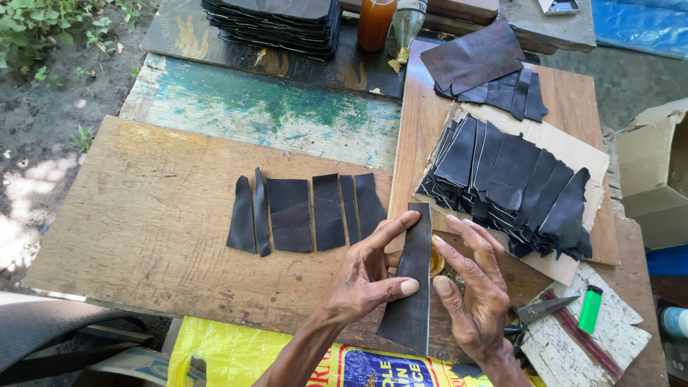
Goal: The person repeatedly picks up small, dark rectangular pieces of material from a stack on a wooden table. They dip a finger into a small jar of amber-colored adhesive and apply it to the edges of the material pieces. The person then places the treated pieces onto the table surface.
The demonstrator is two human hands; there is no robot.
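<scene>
A long narrow strip of dark leather (pixel 412 287) stands on end between both my hands, above the near edge of a wooden board (pixel 143 215). My left hand (pixel 369 276) grips its left edge with thumb and fingers. My right hand (pixel 473 287) presses on its right edge with thumb and fingertips. A small tin of yellow glue (pixel 436 264) peeks out between my right fingers and the strip. Several dark leather pieces (pixel 304 213) lie side by side in a row on the board, just left of my hands.
A fanned pile of dark leather pieces (pixel 512 186) lies on cardboard at the right, more pieces (pixel 480 68) behind it. Scissors (pixel 534 312) and a green lighter (pixel 590 309) lie at the right. A black stack (pixel 276 25), two bottles (pixel 376 21) and a cardboard box (pixel 656 179) surround the boards.
</scene>
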